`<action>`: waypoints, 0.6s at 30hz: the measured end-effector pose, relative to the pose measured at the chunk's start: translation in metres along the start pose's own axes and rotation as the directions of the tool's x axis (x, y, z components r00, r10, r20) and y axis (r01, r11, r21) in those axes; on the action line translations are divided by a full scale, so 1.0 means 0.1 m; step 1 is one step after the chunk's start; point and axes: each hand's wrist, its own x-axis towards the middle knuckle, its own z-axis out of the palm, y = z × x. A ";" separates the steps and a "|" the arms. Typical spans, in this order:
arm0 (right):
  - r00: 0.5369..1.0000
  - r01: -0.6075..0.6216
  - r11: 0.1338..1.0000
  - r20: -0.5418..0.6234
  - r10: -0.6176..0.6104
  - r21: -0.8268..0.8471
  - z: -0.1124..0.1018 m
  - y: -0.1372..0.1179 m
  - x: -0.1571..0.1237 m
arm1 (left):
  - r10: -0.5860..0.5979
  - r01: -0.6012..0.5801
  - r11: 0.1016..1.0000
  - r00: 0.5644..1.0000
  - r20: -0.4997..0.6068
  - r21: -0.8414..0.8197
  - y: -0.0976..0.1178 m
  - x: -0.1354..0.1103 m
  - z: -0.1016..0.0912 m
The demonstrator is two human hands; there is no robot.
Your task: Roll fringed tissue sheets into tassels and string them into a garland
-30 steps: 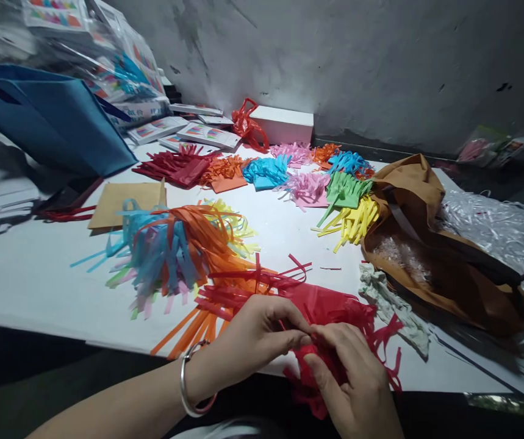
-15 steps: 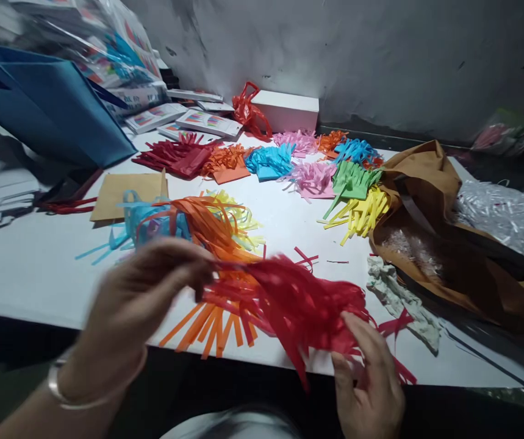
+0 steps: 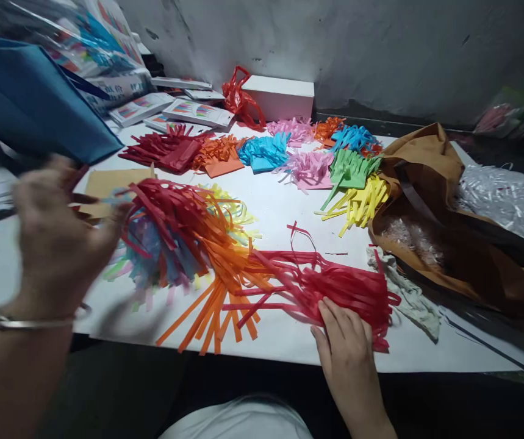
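My left hand (image 3: 55, 231), somewhat blurred, is raised at the left with thumb and fingers apart, just beside a pile of fringed paper. On top of that pile lies a red paper fringe (image 3: 165, 198), over pale blue strips (image 3: 152, 256) and orange strips (image 3: 225, 262). Yellow fringe (image 3: 238, 213) shows behind it. My right hand (image 3: 346, 347) rests with its fingers stretched out on another red fringed bunch (image 3: 348, 289), which lies flat near the table's front edge. Its loose strips point left, reaching the orange ones.
Fringed paper bundles in several colours, a blue one (image 3: 264, 152) among them, line the back. A blue bag (image 3: 37, 103) stands left, near a tan paper piece (image 3: 115, 180). A brown bag (image 3: 426, 177) and crumpled cloth (image 3: 410, 299) lie right; a white box (image 3: 280, 97) is by the wall.
My left hand has let go of red fringe, which now lies on the pile, and has moved left. The red bunch at right is spread flat on the table under my right hand.
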 end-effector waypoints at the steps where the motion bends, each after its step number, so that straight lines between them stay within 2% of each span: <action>1: 1.000 0.011 0.999 0.007 -0.012 0.034 -0.01 -0.04 0.02 | 0.229 -0.230 0.973 0.969 0.096 0.002 0.20 -0.21 0.11; 2: 1.000 0.023 0.997 0.018 -0.024 0.079 -0.02 -0.09 0.04 | 0.389 -0.377 0.921 0.878 0.280 -0.097 0.40 -0.44 0.23; 3: 0.999 0.036 0.991 0.033 -0.041 0.132 -0.02 -0.14 0.07 | 0.523 -0.469 0.852 0.735 0.431 -0.234 0.61 -0.67 0.35; 4: 0.997 0.051 0.982 0.055 -0.062 0.183 -0.02 -0.17 0.08 | 0.620 -0.505 0.781 0.557 0.552 -0.367 0.80 -0.89 0.48; 5: 0.993 0.064 0.973 0.078 -0.083 0.224 -0.01 -0.19 0.09 | 0.658 -0.519 0.737 0.404 0.635 -0.433 0.97 -1.07 0.59; 6: 0.990 0.074 0.967 0.099 -0.101 0.244 0.02 -0.19 0.10 | 0.643 -0.514 0.740 0.350 0.681 -0.434 1.11 -1.22 0.69; 8: 0.987 0.074 0.975 0.122 -0.101 0.210 0.07 -0.13 0.07 | 0.592 -0.511 0.767 0.331 0.735 -0.388 1.28 -1.39 0.82; 9: 0.990 0.053 0.984 0.122 -0.075 0.170 0.09 -0.07 0.04 | 0.572 -0.514 0.777 0.337 0.747 -0.363 1.31 -1.41 0.86; 11: 0.996 -0.057 0.994 0.071 0.051 0.093 0.12 0.09 -0.03 | 0.564 -0.527 0.774 0.322 0.760 -0.351 1.29 -1.41 0.87; 13: 0.968 -0.251 0.961 0.016 0.251 0.114 0.08 0.27 -0.10 | 0.577 -0.540 0.763 0.320 0.751 -0.356 1.24 -1.38 0.86; 14: 0.932 -0.359 0.915 0.009 0.363 0.187 0.03 0.36 -0.12 | 0.581 -0.542 0.762 0.332 0.743 -0.355 1.21 -1.38 0.85; 16: 0.826 -0.521 0.754 0.014 0.564 0.400 -0.09 0.53 -0.14 | 0.595 -0.538 0.762 0.361 0.718 -0.361 1.16 -1.39 0.83; 17: 0.770 -0.553 0.668 -0.001 0.638 0.498 -0.16 0.60 -0.15 | 0.607 -0.538 0.757 0.372 0.702 -0.370 1.15 -1.41 0.83; 18: 0.720 -0.546 0.620 -0.062 0.691 0.564 -0.23 0.66 -0.14 | 0.618 -0.535 0.753 0.375 0.691 -0.384 1.14 -1.42 0.84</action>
